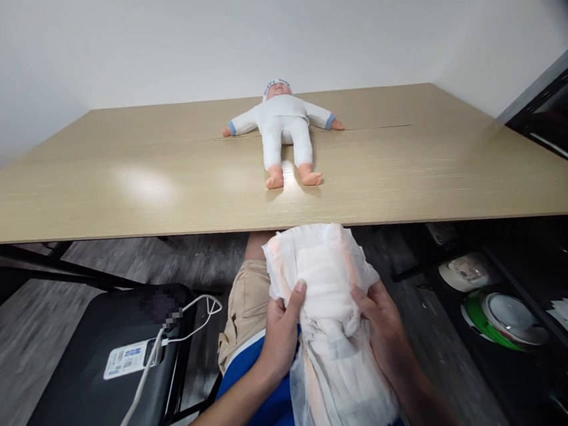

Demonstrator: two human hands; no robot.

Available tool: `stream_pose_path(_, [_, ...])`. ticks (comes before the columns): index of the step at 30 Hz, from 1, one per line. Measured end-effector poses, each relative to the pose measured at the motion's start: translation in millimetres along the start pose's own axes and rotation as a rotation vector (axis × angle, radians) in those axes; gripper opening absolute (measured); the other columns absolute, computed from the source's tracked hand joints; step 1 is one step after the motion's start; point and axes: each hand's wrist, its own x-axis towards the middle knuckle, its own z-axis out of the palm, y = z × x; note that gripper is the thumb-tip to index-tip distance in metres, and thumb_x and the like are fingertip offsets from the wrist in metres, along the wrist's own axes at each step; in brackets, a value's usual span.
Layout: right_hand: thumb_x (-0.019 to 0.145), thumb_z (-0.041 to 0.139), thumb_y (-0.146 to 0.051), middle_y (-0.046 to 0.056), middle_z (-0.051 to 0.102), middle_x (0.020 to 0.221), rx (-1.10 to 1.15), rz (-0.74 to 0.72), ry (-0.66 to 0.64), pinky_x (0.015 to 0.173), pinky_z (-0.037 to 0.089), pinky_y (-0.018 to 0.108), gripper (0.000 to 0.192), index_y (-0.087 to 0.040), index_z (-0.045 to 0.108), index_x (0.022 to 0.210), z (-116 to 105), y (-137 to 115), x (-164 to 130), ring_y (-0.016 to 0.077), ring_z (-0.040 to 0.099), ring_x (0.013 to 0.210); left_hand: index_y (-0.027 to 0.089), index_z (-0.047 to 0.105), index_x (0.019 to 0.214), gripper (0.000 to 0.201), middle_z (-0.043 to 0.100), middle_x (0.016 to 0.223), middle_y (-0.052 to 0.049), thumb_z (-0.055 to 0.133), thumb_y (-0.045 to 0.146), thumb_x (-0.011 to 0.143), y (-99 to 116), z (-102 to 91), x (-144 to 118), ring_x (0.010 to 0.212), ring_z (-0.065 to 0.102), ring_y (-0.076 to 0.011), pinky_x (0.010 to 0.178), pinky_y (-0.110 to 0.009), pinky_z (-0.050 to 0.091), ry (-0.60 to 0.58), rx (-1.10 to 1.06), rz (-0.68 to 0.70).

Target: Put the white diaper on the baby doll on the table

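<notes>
Gripping white diaper (323, 283) in left hand (280, 334) and right hand (383, 327), doll (283, 126) on table (111, 189) beyond

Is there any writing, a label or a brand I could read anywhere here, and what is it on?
Nothing can be read for certain.
Doll's cap: blue lettering on the band, too small to read.
White sticker on the black case: blue print and a square code, too blurred.
Patch above it: pixelated.
Diaper held in both hands: no print shows.
</notes>
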Motion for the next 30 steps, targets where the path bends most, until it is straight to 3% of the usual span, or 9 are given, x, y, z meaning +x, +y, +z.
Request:
stream_pose_path(3, [0.096,0.084,-0.054,0.005,0.084,0.134,-0.014,-0.078,-0.007,0.1,0.067,0.041,0.039,-0.032,0.08,0.128,-6,-6,12,0.0326,0.077,0.132,0.015,0.073,0.151,0.075,0.08,0.141,-0.017,0.09,0.062,0.096,3,1.3,0,0.136,0.075,-0.04,0.119,-0.053,0.062,-0.013,0.031,0.088])
stream_pose_path(6, [0.101,0.071,-0.051,0.001,0.085,0.116,-0.03,-0.113,0.089,0.093,0.064,0.039,0.025,-0.032,0.084,0.11,-11,-13,24,0.0306,0.078,0.131,0.019,0.066,0.161,0.08,0.078,0.146,-0.015,0.089,0.061,0.096,4,0.5,2,0.141,0.072,-0.0398,0.124,-0.054,0.059,-0.002,0.062,0.15])
stream_pose_path(10, [0.087,0.091,-0.048,0.001,0.084,0.105,0.075,-0.097,0.22,0.086,0.064,0.029,0.024,-0.026,0.084,0.096,-19,-15,39,0.0233,0.081,0.112,0.021,0.06,0.167,0.085,0.075,0.152,-0.015,0.09,0.058,0.097,1,-2.3,3,0.153,0.063,-0.0378,0.133,-0.053,0.05,0.034,0.08,0.213])
stream_pose_path(14, [0.081,0.1,-0.053,0.003,0.085,0.108,0.146,-0.107,0.279,0.089,0.066,0.03,0.037,-0.022,0.084,0.096,-24,-11,47,0.0202,0.078,0.104,0.024,0.055,0.171,0.087,0.07,0.159,-0.015,0.09,0.056,0.097,-4,-5.1,5,0.159,0.056,-0.0359,0.137,-0.05,0.044,0.059,0.086,0.262])
stream_pose_path(19, [0.083,0.098,-0.053,0.002,0.084,0.102,0.162,-0.109,0.316,0.09,0.066,0.035,0.037,-0.021,0.084,0.095,-29,-3,48,0.0213,0.077,0.098,0.025,0.054,0.171,0.088,0.068,0.162,-0.015,0.089,0.058,0.098,-9,-8.2,7,0.162,0.054,-0.0354,0.138,-0.049,0.042,0.071,0.101,0.251])
stream_pose_path(24, [0.086,0.097,-0.05,0.002,0.083,0.098,0.162,-0.105,0.347,0.084,0.063,0.031,0.032,-0.021,0.082,0.091,-37,-1,47,0.0198,0.075,0.092,0.024,0.057,0.168,0.081,0.069,0.161,-0.014,0.087,0.056,0.1,-12,-11.8,7,0.16,0.056,-0.0345,0.137,-0.049,0.042,0.076,0.139,0.248])
stream_pose_path(27, [0.091,0.092,-0.052,0.001,0.083,0.095,0.167,-0.104,0.345,0.092,0.062,0.033,0.031,-0.023,0.082,0.093,-35,-1,46,0.0206,0.076,0.095,0.023,0.057,0.167,0.077,0.071,0.157,-0.014,0.086,0.053,0.102,-12,-11.9,7,0.161,0.055,-0.0333,0.138,-0.049,0.041,0.078,0.162,0.232])
stream_pose_path(30, [0.095,0.083,-0.065,0.004,0.086,0.106,0.167,-0.085,0.297,0.104,0.062,0.04,0.041,-0.024,0.083,0.1,-25,4,41,0.0264,0.079,0.11,0.022,0.06,0.164,0.074,0.074,0.154,-0.014,0.086,0.053,0.101,-11,-10.4,5,0.16,0.055,-0.0335,0.137,-0.049,0.042,0.074,0.147,0.229])
